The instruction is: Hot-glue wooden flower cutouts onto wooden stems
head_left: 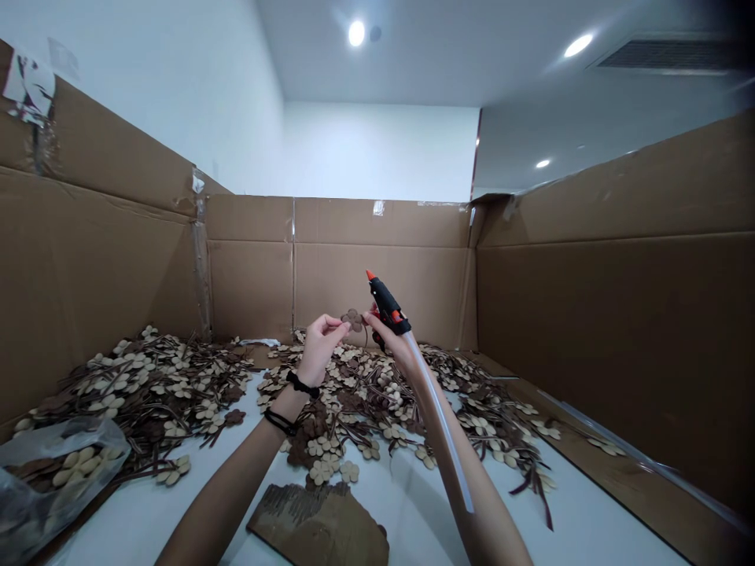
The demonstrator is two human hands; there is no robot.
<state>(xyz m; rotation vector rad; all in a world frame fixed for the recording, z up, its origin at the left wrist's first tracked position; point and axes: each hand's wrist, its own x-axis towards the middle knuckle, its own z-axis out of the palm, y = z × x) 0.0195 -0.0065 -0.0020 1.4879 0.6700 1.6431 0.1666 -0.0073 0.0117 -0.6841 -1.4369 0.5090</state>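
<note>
A brown flower cut-out [354, 318] is held up in front of the far cardboard wall, pinched at its left edge by my left hand [319, 347]. My right hand [396, 343] grips a black and orange hot glue gun [387, 302], its orange nozzle pointing up and to the left. The right thumb and fingertips also reach the flower's right side. A long translucent glue stick [440, 420] runs from the gun's back along my right forearm. Below both hands spreads a heap of cream and brown flower pieces [354, 393] with thin brown strips.
Tall cardboard walls [383, 275] enclose the white table [406, 495] on three sides. Another flower pile [159, 385] lies at left, behind a clear plastic bag [106, 452] with more pieces. A worn cardboard scrap [322, 531] sits at the near edge.
</note>
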